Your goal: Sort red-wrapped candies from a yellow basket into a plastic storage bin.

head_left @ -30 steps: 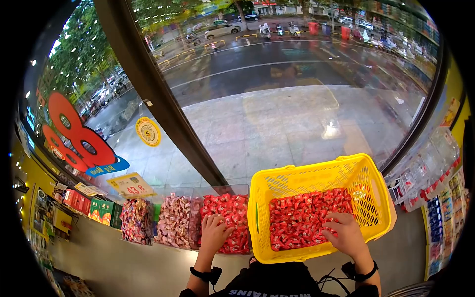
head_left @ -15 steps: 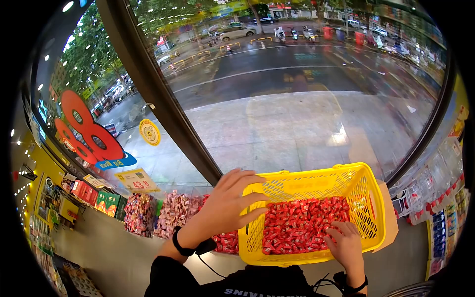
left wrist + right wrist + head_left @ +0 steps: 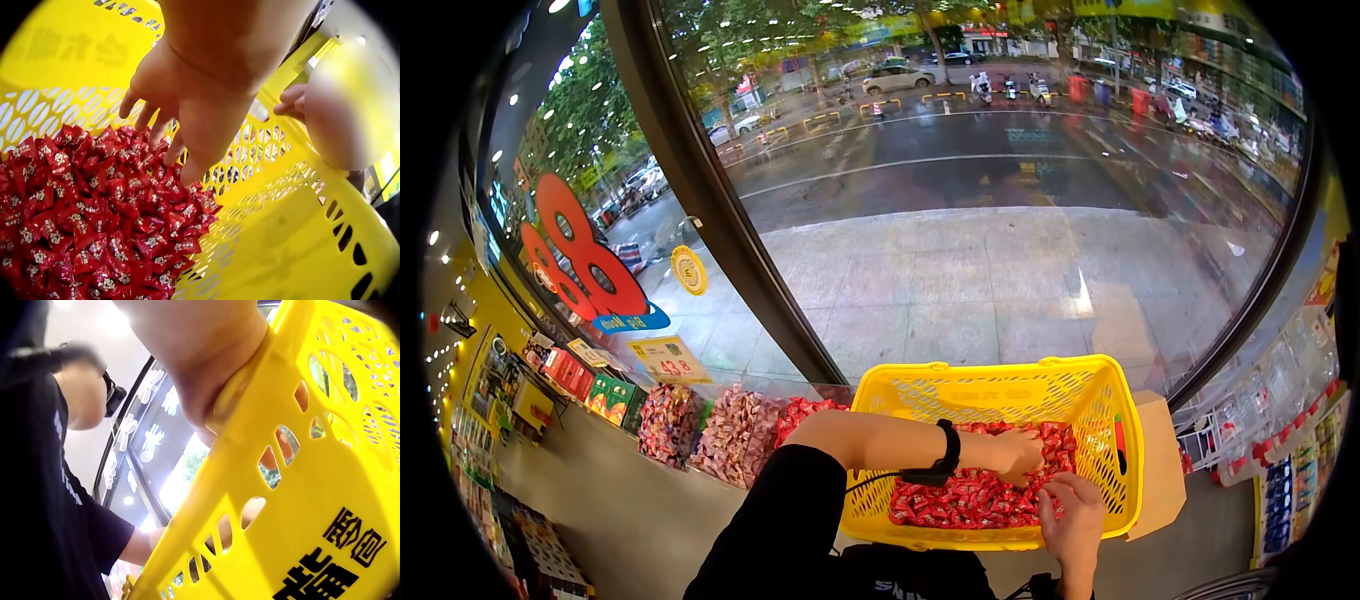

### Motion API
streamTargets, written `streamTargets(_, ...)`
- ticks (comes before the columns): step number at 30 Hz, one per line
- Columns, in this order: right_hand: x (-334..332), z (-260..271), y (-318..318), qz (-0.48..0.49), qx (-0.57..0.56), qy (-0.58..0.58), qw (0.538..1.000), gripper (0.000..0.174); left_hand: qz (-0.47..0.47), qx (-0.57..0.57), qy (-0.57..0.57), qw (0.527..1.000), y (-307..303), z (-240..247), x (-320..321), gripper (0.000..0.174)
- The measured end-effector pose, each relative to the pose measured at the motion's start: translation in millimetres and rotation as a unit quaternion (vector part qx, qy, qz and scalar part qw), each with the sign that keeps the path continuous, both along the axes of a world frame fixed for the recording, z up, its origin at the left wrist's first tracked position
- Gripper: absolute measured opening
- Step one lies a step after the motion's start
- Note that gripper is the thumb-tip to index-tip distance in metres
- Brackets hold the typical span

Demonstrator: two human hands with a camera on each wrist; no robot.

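A yellow plastic basket [image 3: 1135, 430] with slotted walls holds a layer of red-wrapped candies [image 3: 960, 500]. My left arm reaches across it, and the left hand [image 3: 1022, 455] hangs palm down over the candies towards the right side. In the left wrist view its fingers [image 3: 147, 117] spread loosely downward, tips right at the wrappers. The right hand [image 3: 1075, 520] comes over the front rim at the right, fingers loosely bent above the candies. The right wrist view shows it behind the basket wall [image 3: 250, 506], which hides most of its fingers.
Left of the basket stand clear bins with red candies [image 3: 798, 412], pink-wrapped candies [image 3: 735, 430] and dark mixed candies [image 3: 668, 420]. A price sign [image 3: 670, 360] stands behind them. Cardboard [image 3: 1162, 465] shows beside the basket's right side. A large window [image 3: 920, 290] rises behind.
My left hand has left the bin of red candies, passed over the basket's left rim and reached across to its right side. The right hand stays near the front right. The view has shifted.
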State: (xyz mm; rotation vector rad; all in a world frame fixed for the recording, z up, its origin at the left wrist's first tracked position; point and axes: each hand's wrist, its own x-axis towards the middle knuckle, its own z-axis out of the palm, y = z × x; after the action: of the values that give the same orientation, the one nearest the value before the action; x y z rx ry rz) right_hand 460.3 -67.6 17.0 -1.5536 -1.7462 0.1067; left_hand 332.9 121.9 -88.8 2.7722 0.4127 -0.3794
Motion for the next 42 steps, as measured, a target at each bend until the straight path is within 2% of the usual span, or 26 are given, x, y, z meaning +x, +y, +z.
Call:
streamTargets(3,-1,2,0,0.003,-0.005,0.006,1.000,0.015,-0.033,0.089,0.000,0.995,-14,-57,-20,0.041)
streamTargets(5,1,0,1,0.007,-0.009,0.009,1.000,0.015,-0.044,0.084,0.025,0.995,-17,-75,-23,0.043)
streamTargets(8,1,4,1,0.012,-0.022,0.019,1.000,0.014,-0.080,0.141,0.010,0.987,-19,-86,-17,0.039)
streamTargets(11,2,4,2,0.025,-0.028,0.017,0.999,0.014,-0.070,0.162,-0.038,0.984,-18,-110,-16,0.028)
streamTargets(14,2,5,1,0.026,-0.029,0.016,0.999,0.013,-0.062,0.158,-0.030,0.985,-17,-102,-11,0.022)
streamTargets(15,2,4,1,0.022,-0.029,0.016,0.999,0.014,-0.059,0.151,-0.016,0.987,-17,-87,-8,0.021)
streamTargets(18,2,-2,0,0.003,-0.025,0.023,0.999,0.016,-0.033,0.097,0.012,0.995,-25,-11,6,0.030)
streamTargets(19,2,-2,0,-0.008,-0.023,0.031,0.999,0.017,-0.023,0.127,-0.021,0.991,-28,2,7,0.016)
streamTargets(22,1,-6,0,-0.049,-0.029,0.058,0.997,0.024,-0.041,0.079,-0.164,0.982,-20,44,-2,0.014)
streamTargets(23,1,-6,1,-0.064,-0.032,0.068,0.995,0.028,-0.010,0.033,-0.168,0.985,-26,74,-4,0.010)
streamTargets(27,-3,-1,-1,-0.074,-0.019,0.063,0.995,0.034,-0.002,0.030,-0.243,0.970,-46,129,-33,0.011)
streamTargets(29,0,-6,-3,-0.039,-0.017,0.030,0.999,0.036,-0.003,0.021,-0.290,0.957,-56,141,-47,0.013)
streamTargets(32,-9,7,-5,0.019,-0.036,0.044,0.998,0.036,0.009,0.050,-0.313,0.948,-70,149,-66,0.016)
streamTargets(38,-42,17,-1,0.052,-0.064,0.093,0.992,0.031,0.048,0.037,-0.398,0.915,-83,148,-109,0.015)
streamTargets(42,-68,24,3,0.089,-0.055,0.080,0.991,0.027,0.087,0.037,-0.431,0.898,-90,140,-141,0.014)
